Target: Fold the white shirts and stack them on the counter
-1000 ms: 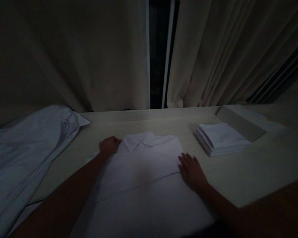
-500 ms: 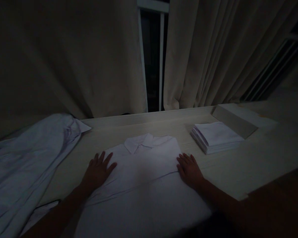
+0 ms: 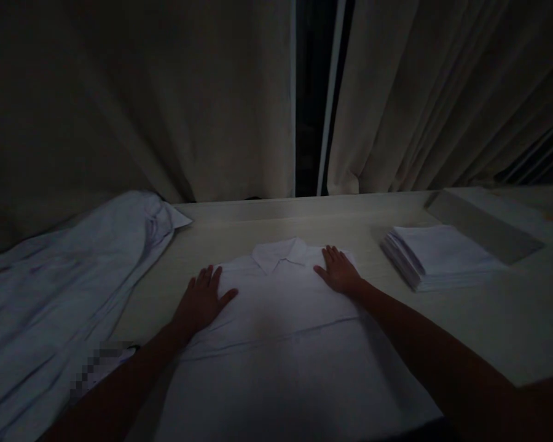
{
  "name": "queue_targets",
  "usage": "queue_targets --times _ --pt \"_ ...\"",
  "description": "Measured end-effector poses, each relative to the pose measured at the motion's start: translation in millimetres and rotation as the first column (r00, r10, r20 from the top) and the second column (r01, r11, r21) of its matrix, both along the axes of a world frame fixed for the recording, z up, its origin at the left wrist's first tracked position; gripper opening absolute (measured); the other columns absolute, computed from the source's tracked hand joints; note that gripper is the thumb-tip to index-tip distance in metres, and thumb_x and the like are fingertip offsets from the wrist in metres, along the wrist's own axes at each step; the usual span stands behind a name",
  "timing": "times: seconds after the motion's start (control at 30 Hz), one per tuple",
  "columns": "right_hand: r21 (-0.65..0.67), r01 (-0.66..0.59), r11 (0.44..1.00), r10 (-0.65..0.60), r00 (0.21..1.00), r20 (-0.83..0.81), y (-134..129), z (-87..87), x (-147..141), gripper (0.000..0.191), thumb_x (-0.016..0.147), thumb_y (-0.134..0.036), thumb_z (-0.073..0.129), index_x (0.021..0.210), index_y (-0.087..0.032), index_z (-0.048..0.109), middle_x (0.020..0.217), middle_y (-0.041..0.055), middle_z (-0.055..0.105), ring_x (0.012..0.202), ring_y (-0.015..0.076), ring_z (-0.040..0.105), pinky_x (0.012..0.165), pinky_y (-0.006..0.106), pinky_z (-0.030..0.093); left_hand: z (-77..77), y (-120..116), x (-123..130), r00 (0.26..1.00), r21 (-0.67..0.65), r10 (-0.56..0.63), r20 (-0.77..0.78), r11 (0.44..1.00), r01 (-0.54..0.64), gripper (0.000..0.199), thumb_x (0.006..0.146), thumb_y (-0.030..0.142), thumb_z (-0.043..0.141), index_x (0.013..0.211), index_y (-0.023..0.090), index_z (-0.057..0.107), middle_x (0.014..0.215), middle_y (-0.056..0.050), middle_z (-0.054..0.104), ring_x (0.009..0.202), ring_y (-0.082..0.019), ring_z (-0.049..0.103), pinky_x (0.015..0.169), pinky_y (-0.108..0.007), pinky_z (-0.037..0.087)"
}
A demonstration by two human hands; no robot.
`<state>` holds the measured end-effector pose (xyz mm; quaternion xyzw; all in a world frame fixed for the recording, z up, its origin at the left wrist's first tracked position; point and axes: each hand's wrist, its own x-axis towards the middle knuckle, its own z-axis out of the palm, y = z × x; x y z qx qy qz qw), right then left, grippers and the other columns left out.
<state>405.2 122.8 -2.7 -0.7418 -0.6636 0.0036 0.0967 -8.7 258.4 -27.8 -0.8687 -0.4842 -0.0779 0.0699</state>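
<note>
White shirt (image 3: 267, 325), one: flat, axis twelve-to-six on my feed, collar (image 3: 273, 254) at twelve. Left hand (image 3: 201, 302): fingers spread on shirt, ten o'clock. Right hand (image 3: 338, 272): flattened, two o'clock, nearer collar.

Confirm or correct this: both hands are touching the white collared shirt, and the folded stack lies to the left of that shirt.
The side is wrong: the folded stack lies to the right of the white collared shirt, as the head view shows. The left hand and right hand are indeed both touching the shirt.
</note>
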Motion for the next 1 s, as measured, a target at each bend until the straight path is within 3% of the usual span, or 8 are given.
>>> queue_targets --times 0.13,0.3,0.43,0.6,0.7,0.83,0.93,1.0 --pt "-0.014 -0.03 0.999 0.03 0.999 -0.017 -4.4 -3.8 4.4 0.083 0.09 -0.073 0.016 0.151 -0.018 0.025 0.158 0.0115 0.015 0.145 0.0314 0.011 0.116 0.049 0.013 2.8 0.5 2.7 1.0 -0.012 0.019 -0.02 1.0 -0.019 0.1 0.081 0.075 0.028 0.147 0.0 0.023 0.154 -0.023 0.024 0.143 -0.034 0.021 0.114 -0.048 0.019" --pt "0.003 -0.059 0.998 0.059 0.998 -0.017 -4.9 0.6 2.6 0.071 0.091 -0.071 0.018 0.15 -0.031 0.026 0.159 0.0053 0.015 0.145 0.0321 0.011 0.114 0.052 0.013 5.7 -4.2 4.5 0.998 0.011 0.052 -0.02 0.999 -0.051 0.101 0.08 0.076 0.028 0.145 -0.001 0.026 0.153 -0.024 0.028 0.143 -0.036 0.021 0.113 -0.049 0.018" --pt "0.004 -0.037 0.999 0.037 0.999 -0.01 -3.7 0.7 0.6 0.076 0.091 -0.072 0.017 0.151 -0.026 0.025 0.159 0.0071 0.016 0.145 0.0308 0.01 0.115 0.05 0.011 2.4 -6.5 3.2 0.999 0.045 0.053 -0.004 0.998 -0.053 0.101 0.08 0.076 0.027 0.144 -0.003 0.028 0.152 -0.026 0.028 0.143 -0.036 0.021 0.114 -0.049 0.017" --pt "-0.014 0.027 1.0 -0.027 1.0 -0.003 -3.9 -1.0 -1.0 0.092 0.088 -0.075 0.013 0.151 -0.008 0.022 0.157 0.0158 0.016 0.145 0.0299 0.009 0.116 0.046 0.009 -2.9 -3.6 2.2 0.998 0.067 0.063 0.019 0.996 -0.064 0.105 0.079 0.077 0.028 0.143 -0.005 0.027 0.151 -0.027 0.029 0.142 -0.037 0.022 0.114 -0.05 0.017" --pt "0.012 0.12 0.993 -0.12 0.993 0.0 -5.5 -3.2 -3.5 0.099 0.085 -0.078 0.013 0.149 -0.004 0.023 0.157 0.0191 0.016 0.145 0.0327 0.007 0.116 0.049 0.006 -2.9 -0.7 2.8 0.997 0.048 0.075 0.015 0.996 -0.076 0.106 0.077 0.079 0.029 0.143 -0.005 0.028 0.151 -0.027 0.029 0.141 -0.038 0.024 0.113 -0.05 0.018" --pt "-0.011 0.199 0.98 -0.199 0.98 -0.021 -2.0 0.7 -3.9 0.103 0.083 -0.08 0.013 0.149 -0.002 0.023 0.157 0.0202 0.015 0.145 0.0348 0.008 0.116 0.051 0.006 -2.0 1.2 3.5 0.996 0.024 0.091 0.016 0.996 -0.091 0.105 0.076 0.079 0.029 0.143 -0.003 0.03 0.151 -0.026 0.03 0.141 -0.038 0.024 0.113 -0.05 0.019" --pt "-0.078 0.165 0.983 -0.169 0.984 -0.057 -4.6 15.6 3.5 0.095 0.087 -0.075 0.009 0.15 -0.006 0.024 0.157 0.0183 0.017 0.145 0.0327 0.01 0.115 0.051 0.009 -1.4 0.5 4.3 0.996 0.024 0.087 0.021 0.996 -0.087 0.104 0.077 0.078 0.028 0.142 -0.003 0.031 0.151 -0.026 0.03 0.141 -0.038 0.024 0.114 -0.05 0.018" --pt "-0.055 0.09 0.994 -0.093 0.995 -0.042 -19.4 27.2 10.2 0.088 0.09 -0.072 0.011 0.151 -0.01 0.022 0.158 0.0156 0.014 0.145 0.0307 0.007 0.115 0.052 0.007 -0.3 -0.6 5.1 0.997 0.029 0.078 0.025 0.996 -0.079 0.104 0.077 0.078 0.028 0.142 -0.004 0.031 0.151 -0.027 0.03 0.141 -0.039 0.024 0.113 -0.05 0.018"
